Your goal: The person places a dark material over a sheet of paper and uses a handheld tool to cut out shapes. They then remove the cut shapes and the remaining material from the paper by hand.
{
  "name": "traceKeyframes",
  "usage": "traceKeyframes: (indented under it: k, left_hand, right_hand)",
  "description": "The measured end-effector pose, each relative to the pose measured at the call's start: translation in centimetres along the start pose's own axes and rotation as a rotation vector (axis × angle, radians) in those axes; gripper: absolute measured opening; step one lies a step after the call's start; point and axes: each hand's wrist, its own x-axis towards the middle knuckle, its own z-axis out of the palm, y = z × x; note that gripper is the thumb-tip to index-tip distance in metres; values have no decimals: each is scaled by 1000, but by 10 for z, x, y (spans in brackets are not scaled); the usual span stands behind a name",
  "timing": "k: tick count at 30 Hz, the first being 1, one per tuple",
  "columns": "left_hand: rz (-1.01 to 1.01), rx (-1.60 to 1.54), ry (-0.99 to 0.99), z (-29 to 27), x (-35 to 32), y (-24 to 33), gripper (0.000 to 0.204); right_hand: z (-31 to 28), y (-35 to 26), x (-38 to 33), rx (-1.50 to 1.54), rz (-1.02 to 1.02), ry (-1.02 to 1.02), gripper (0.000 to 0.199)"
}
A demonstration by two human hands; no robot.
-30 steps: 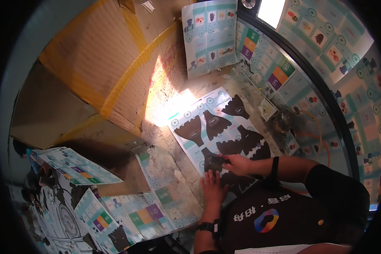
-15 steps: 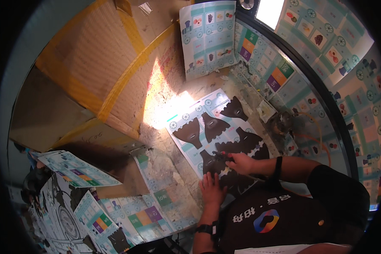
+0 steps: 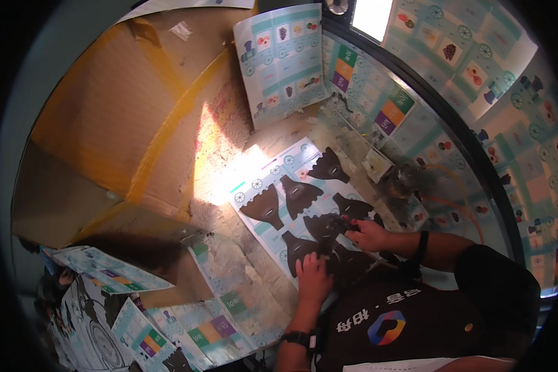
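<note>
My left hand (image 3: pixel 314 276) lies palm down, fingers stretched out, on the dark flared pieces nearest me. In my right hand (image 3: pixel 372 237) is a small dark tool with a red part (image 3: pixel 348 222); its tip is over the dark pieces, and I cannot make out its exact kind. Several dark brown, thin flared pieces with wavy wide ends and a slit lie on a printed white-and-teal sheet (image 3: pixel 248 193). Among them are a left piece (image 3: pixel 260 208), a middle one (image 3: pixel 300 194), a far one (image 3: pixel 327 167) and a near one (image 3: pixel 297 249). My hands partly hide the nearest pieces.
A large taped cardboard box (image 3: pixel 118 130) stands on the left. A printed sheet (image 3: pixel 285 68) stands upright at the back. To the right are a dark, grimy device (image 3: pixel 403 181) and an orange hose (image 3: pixel 456 201). More printed sheets (image 3: pixel 211 328) lie at lower left, near another person's hand (image 3: pixel 66 277).
The view has shifted a little. My right hand has moved right and away across the sheet with the tool. My left hand has slid slightly the same way over the pieces.
</note>
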Motion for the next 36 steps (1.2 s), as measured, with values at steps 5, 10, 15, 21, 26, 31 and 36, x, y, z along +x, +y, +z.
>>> traceKeyframes:
  k: [5, 10, 15, 21, 26, 31, 36]
  left_hand:
    - [151, 84, -1, 11, 40, 15, 81]
    - [13, 60, -61, 20, 53, 31, 90]
    - [-82, 4, -125, 19, 57, 41, 92]
    - [-50, 36, -109, 20, 50, 34, 91]
    - [-39, 63, -95, 27, 48, 32, 91]
    - [-47, 68, -126, 27, 48, 32, 91]
    - [-46, 60, -141, 23, 50, 33, 91]
  right_hand:
    - [-14, 10, -9, -51, 79, -45, 39]
    - [-12, 12, -13, -82, 5, -3, 53]
    - [-6, 10, -4, -25, 68, -87, 51]
    - [1, -2, 3, -37, -30, -26, 39]
    - [2, -15, 7, -23, -24, -72, 36]
    - [5, -19, 5, -98, -11, -131, 37]
    - [4, -3, -3, -49, -14, -71, 39]
